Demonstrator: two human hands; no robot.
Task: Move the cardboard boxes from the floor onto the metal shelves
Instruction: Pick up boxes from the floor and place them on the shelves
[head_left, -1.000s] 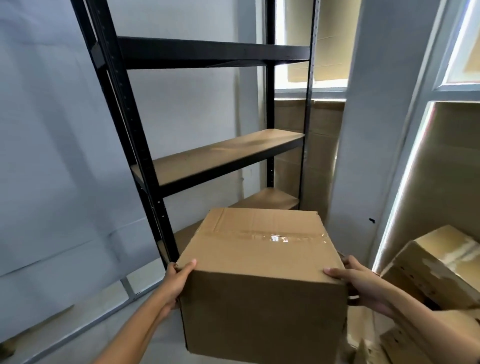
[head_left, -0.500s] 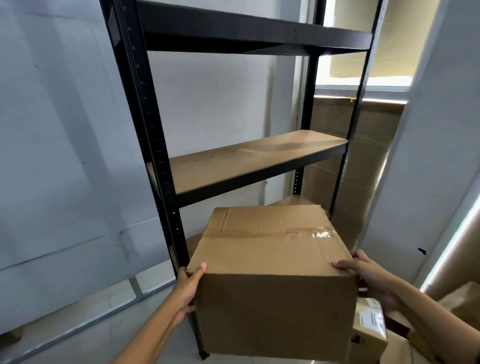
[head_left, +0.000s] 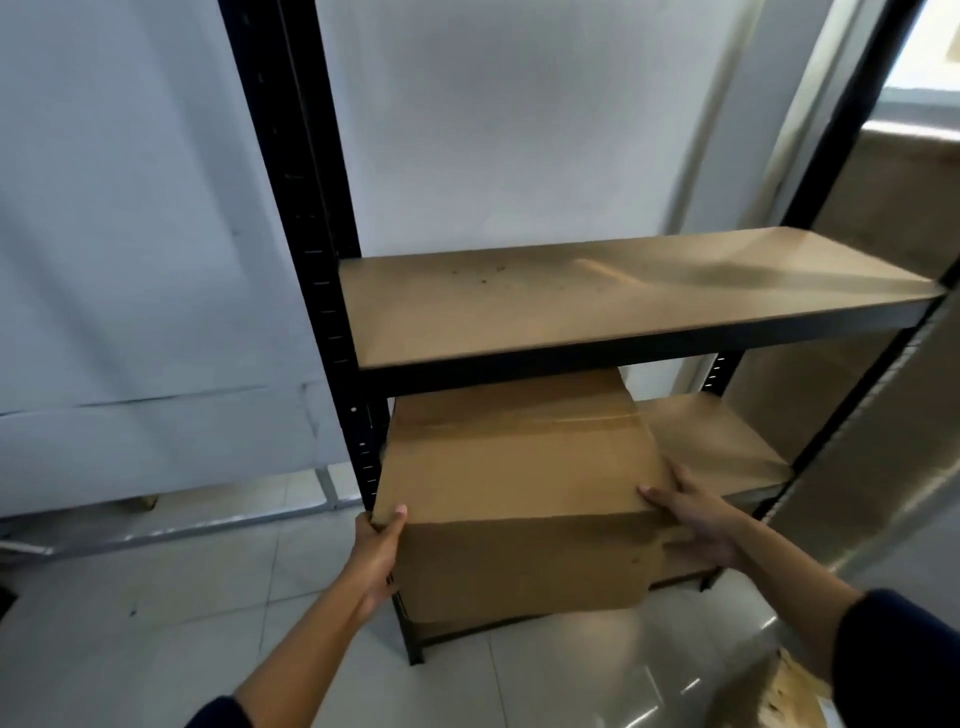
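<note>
- The left hand (head_left: 375, 548) gripped the cardboard box (head_left: 519, 493) at its near left corner — thumb curled over the top edge.
- The right hand (head_left: 696, 522) lay flat on its right side, fingers straight.
- The box sat partly on the lower shelf (head_left: 722, 447), beneath the middle shelf (head_left: 597, 291) of the black metal rack (head_left: 301, 208).

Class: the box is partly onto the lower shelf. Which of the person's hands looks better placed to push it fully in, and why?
Probably the right hand: it lies flat on the cardboard box's near right corner. The left hand grips the left corner, close beside the black upright.
</note>
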